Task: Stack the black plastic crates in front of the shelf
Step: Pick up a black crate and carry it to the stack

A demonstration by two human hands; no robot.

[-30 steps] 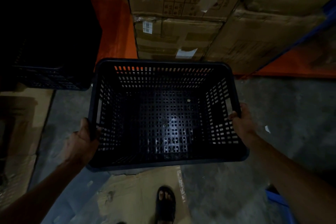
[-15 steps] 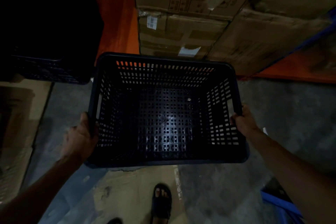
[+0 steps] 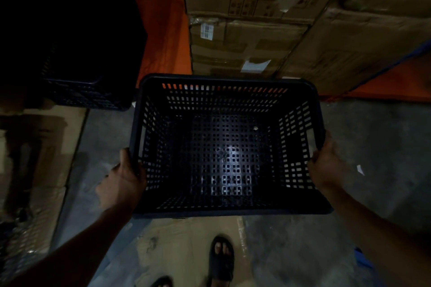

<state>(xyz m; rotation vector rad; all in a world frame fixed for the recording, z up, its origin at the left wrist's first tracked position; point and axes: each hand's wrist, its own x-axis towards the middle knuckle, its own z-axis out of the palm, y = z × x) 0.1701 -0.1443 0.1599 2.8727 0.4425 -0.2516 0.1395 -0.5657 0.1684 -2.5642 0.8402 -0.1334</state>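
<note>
We are holding an empty black crate (image 3: 224, 147) in front of us above the concrete floor (image 3: 373, 158), our left hand (image 3: 121, 182) curling round its left rim and our right hand (image 3: 326, 165) gripping the rim on the opposite side, so our hands are sitting well apart. Another black crate (image 3: 77, 37) is standing in deep shadow to the upper left, beside the orange shelf base (image 3: 163, 35). Stacked cardboard boxes (image 3: 256, 25) are filling the shelf just beyond our crate, while our sandalled foot (image 3: 221, 261) is resting on flattened cardboard (image 3: 186, 247) beneath it.
</note>
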